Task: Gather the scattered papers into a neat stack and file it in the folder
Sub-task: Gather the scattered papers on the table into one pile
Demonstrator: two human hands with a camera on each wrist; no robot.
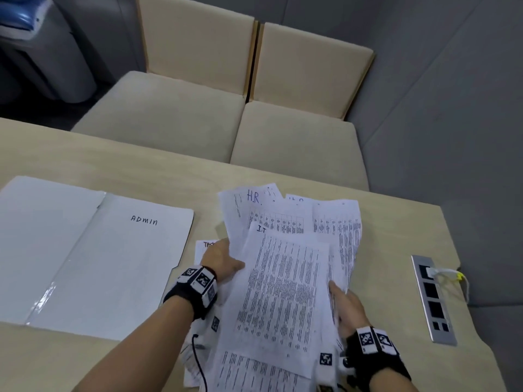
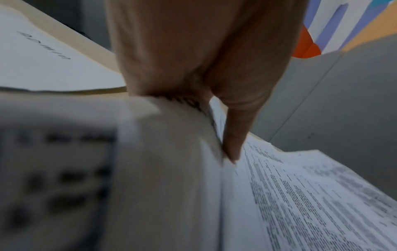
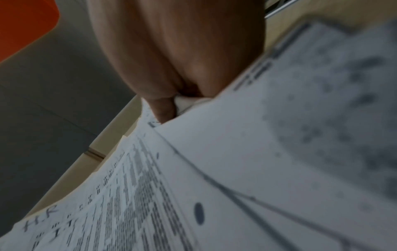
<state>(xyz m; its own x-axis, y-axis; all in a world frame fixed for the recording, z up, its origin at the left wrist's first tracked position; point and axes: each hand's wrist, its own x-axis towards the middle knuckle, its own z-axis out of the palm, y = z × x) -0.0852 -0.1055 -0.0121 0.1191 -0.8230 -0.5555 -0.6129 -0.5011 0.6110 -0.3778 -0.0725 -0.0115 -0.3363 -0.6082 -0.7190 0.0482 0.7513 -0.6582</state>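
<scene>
A loose, fanned bunch of printed papers marked "H.R" and "I.T" is lifted over the wooden table. My left hand pinches its left edge, thumb on top, and in the left wrist view the thumb presses the papers. My right hand grips the right edge; in the right wrist view its thumb lies on the sheets. A white folder marked "ADMIN" lies open at the left. More sheets lie under my forearms.
A small slip with red writing lies beside the folder. A silver socket panel with a plugged white cable sits in the table at the right. Two beige seats stand beyond the table's far edge.
</scene>
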